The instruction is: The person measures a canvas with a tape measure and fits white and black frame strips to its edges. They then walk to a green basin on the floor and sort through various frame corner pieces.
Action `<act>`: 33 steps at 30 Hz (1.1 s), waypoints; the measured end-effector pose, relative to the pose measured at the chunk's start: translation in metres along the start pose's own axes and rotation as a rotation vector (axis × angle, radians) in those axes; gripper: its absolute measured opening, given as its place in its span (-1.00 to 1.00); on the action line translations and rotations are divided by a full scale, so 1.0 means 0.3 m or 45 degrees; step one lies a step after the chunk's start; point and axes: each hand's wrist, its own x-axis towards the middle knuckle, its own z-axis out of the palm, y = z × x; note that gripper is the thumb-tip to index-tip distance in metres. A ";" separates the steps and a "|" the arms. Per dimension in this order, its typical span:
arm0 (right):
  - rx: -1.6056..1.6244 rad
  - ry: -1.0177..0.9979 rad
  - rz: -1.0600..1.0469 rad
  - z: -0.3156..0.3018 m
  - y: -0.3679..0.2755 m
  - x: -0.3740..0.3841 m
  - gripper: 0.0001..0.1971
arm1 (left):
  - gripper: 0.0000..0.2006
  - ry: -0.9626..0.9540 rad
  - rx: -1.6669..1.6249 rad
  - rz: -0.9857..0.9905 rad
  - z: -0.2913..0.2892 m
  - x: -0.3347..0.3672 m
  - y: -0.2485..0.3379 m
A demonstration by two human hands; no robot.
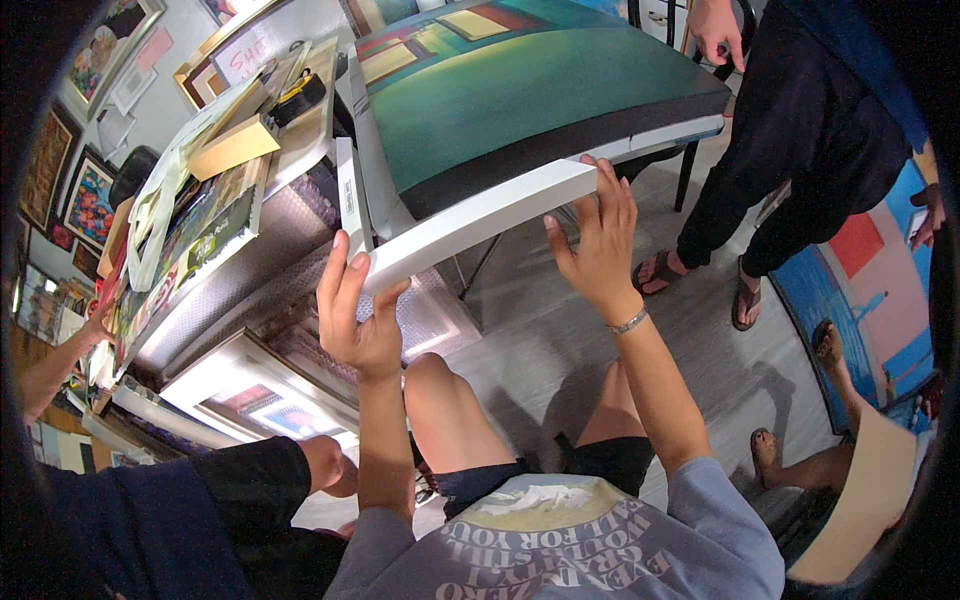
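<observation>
Head view: left hand [362,325] and right hand [597,245] hold one long white rectangular bar [485,218] by its ends, near a green painted canvas [540,105].

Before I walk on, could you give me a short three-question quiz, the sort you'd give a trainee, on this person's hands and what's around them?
1. True or false: the person's left hand and right hand are at the same end of the long white piece.

2. Which of the person's wrists wears a bracelet?
(a) left
(b) right
(c) both

3. Fill in the colour: the large painting just beyond the long white piece is mainly ____.

Key
1. False: they are at opposite ends.
2. b
3. green
</observation>
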 end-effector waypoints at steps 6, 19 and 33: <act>0.161 0.066 0.020 -0.031 -0.006 0.029 -0.59 | -0.57 0.025 0.066 0.030 0.034 0.030 -0.003; 0.831 0.186 0.256 -0.018 0.049 0.123 -0.63 | -0.54 -0.035 0.054 0.046 0.073 0.046 0.023; 0.886 0.181 0.399 -0.013 0.013 0.139 -0.67 | -0.38 0.246 -0.448 -0.467 0.175 -0.051 0.043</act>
